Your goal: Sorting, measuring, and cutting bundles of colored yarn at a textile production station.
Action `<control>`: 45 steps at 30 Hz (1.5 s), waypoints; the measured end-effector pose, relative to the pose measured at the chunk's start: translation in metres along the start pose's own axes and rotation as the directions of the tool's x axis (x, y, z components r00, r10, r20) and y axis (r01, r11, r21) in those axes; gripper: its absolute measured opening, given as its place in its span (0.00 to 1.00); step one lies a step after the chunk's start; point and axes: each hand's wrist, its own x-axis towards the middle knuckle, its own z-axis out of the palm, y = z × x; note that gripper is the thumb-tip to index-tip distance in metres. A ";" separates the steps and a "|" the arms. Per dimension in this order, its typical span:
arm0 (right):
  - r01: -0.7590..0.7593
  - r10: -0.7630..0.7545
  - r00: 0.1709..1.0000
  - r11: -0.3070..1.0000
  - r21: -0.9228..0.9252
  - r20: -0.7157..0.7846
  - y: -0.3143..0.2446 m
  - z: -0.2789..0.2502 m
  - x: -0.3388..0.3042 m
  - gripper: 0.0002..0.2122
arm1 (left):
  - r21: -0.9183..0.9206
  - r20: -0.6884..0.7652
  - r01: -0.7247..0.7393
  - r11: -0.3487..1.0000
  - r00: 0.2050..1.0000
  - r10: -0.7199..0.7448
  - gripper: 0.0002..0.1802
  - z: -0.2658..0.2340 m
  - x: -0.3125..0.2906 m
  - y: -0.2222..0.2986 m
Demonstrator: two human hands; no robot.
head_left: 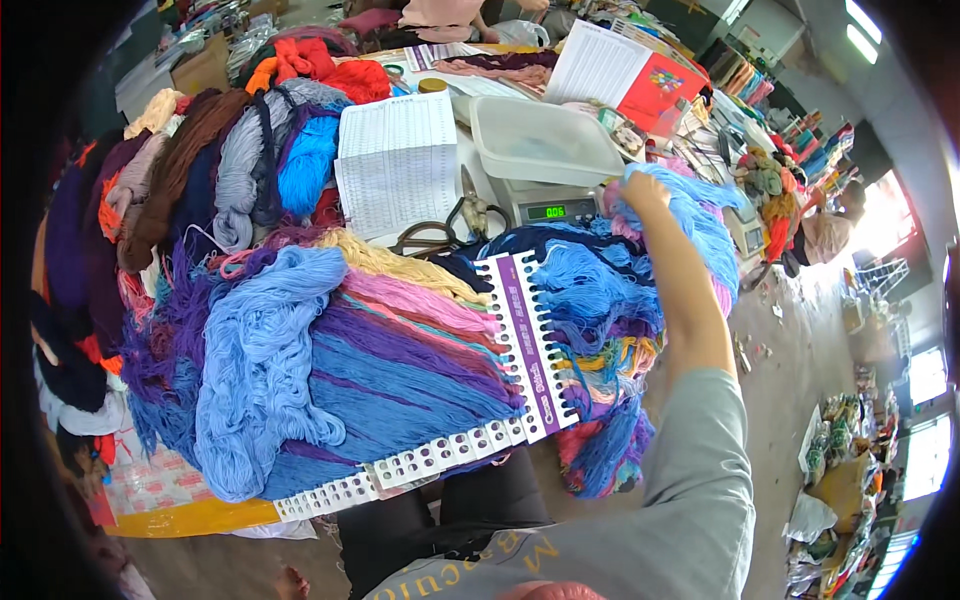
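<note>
We find the light blue floss hank [695,205] at the right side of the table [180,520], just beside the digital scale [548,212] with its translucent plastic tray [545,140], its strands spreading to the right and toward us. Our right hand [648,188] is at the hank's near left end, fingers bent inward; the fingertips are hidden, so we cannot tell whether they pinch strands or only rest there. Our left hand is out of view, so we cannot tell its state.

We judge the hank light and very soft, with no stiffness of its own: it should sag wherever we leave it unsupported. The fine strands look smooth enough to slide over one another, and a pinch on only a few would likely pull loops out and start a tangle. We would gather the whole bundle across its narrow end, with a broad, gentle grip, and support the loose fall beneath. Breakage seems unlikely; snagging is the greater worry, with the notched thread card [530,345] and the scissors [430,237] nearby.
</note>
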 end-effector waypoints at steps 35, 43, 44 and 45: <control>0.822 -0.830 0.486 0.327 0.467 -0.274 -0.234 -0.147 -0.277 0.21 | 0.375 0.068 -0.559 0.740 0.812 0.579 0.16 -0.023 -0.039 -0.024; 0.915 -0.816 0.379 0.259 0.310 -0.437 -0.348 -0.109 -0.271 0.11 | 0.497 0.406 -0.800 0.336 0.557 0.724 0.18 0.070 -0.193 0.076; 0.882 -0.752 0.427 0.224 0.415 -0.502 -0.354 -0.118 -0.269 0.09 | 0.490 0.414 -0.821 0.294 0.515 0.751 0.18 0.085 -0.247 0.093; 0.843 -0.690 0.452 0.123 0.524 -0.566 -0.356 -0.133 -0.267 0.09 | 0.561 0.391 -0.804 0.195 0.465 0.794 0.16 0.098 -0.295 0.113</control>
